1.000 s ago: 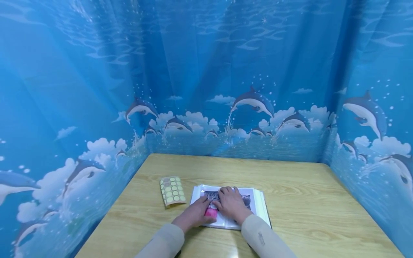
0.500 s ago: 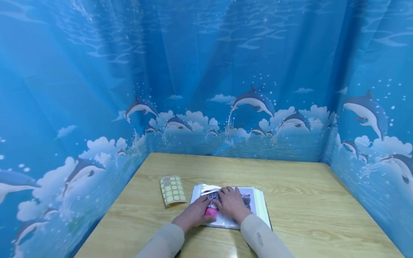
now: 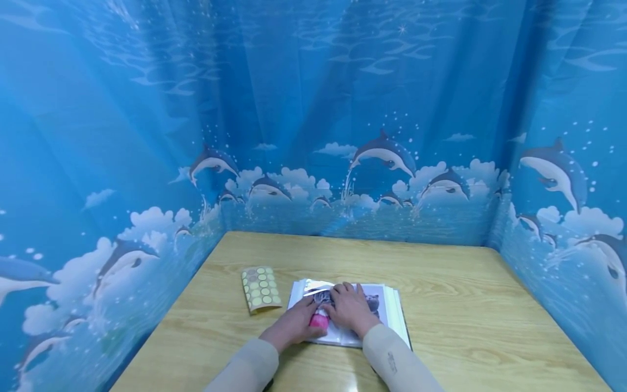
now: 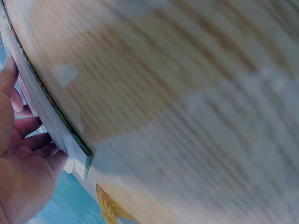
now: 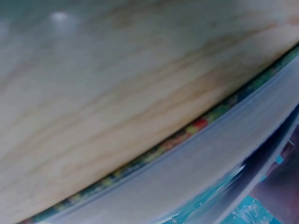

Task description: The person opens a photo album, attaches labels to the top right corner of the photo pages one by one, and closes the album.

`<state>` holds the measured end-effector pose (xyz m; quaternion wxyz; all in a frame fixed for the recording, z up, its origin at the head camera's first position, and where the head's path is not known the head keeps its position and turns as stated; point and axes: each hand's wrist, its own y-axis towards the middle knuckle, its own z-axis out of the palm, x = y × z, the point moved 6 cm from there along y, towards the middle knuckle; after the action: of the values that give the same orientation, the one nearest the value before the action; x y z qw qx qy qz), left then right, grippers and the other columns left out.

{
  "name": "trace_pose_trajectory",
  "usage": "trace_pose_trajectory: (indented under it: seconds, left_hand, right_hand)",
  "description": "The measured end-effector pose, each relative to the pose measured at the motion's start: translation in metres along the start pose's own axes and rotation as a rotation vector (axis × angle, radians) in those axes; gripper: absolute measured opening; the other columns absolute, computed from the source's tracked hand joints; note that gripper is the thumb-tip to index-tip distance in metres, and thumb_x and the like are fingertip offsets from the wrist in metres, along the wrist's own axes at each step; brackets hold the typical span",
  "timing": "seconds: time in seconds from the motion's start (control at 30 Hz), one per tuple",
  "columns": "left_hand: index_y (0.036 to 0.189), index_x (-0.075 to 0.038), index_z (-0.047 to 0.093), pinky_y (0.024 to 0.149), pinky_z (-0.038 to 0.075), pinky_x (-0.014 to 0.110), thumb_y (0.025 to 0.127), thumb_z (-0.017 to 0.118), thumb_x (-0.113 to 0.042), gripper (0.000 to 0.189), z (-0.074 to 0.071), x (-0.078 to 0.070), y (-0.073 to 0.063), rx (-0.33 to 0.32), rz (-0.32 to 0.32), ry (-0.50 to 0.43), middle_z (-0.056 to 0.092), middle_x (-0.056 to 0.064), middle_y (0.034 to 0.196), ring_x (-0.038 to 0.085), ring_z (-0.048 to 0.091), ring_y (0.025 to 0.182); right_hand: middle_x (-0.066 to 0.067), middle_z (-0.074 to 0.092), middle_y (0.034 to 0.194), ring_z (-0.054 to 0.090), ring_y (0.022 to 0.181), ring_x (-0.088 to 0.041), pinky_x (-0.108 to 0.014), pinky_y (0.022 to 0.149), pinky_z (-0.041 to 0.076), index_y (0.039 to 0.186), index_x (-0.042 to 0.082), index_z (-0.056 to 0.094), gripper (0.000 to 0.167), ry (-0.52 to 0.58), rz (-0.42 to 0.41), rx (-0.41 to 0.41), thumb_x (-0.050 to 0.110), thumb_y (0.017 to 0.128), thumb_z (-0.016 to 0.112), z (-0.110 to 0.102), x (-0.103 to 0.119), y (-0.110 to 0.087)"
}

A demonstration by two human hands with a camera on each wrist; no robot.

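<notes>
Little has moved save a glare (image 3: 317, 286); left hand (image 3: 292, 323) and right hand (image 3: 351, 307) rest, fingers loosely extended, on the album (image 3: 395, 310), its long axis left-to-right on the counter (image 3: 470, 321) beneath both.

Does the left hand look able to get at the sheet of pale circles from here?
Probably yes. The sheet lies left of the open book, with only table showing between it and the left hand, though that hand would have to leave the book first.
</notes>
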<state>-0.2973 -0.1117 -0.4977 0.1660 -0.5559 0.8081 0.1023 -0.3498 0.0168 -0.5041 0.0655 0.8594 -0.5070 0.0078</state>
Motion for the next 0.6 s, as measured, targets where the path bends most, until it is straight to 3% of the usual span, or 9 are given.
trace_pose_trajectory:
  seconds: [0.6]
  left_hand:
    - [0.149, -0.006, 0.043, 0.114, 0.033, 0.05, 0.084, 0.072, -0.052, 0.084, -0.0009, 0.0011, 0.0003, 0.022, -0.026, -0.004, 0.035, 0.018, 0.155, 0.036, 0.037, 0.14]
  right_hand:
    - [-0.013, 0.05, 0.144, 0.038, 0.138, -0.037, -0.063, 0.115, 0.02, 0.138, 0.007, 0.056, 0.06, 0.007, 0.009, -0.021, 0.052, 0.1, 0.048, 0.0001, 0.0008, 0.0016]
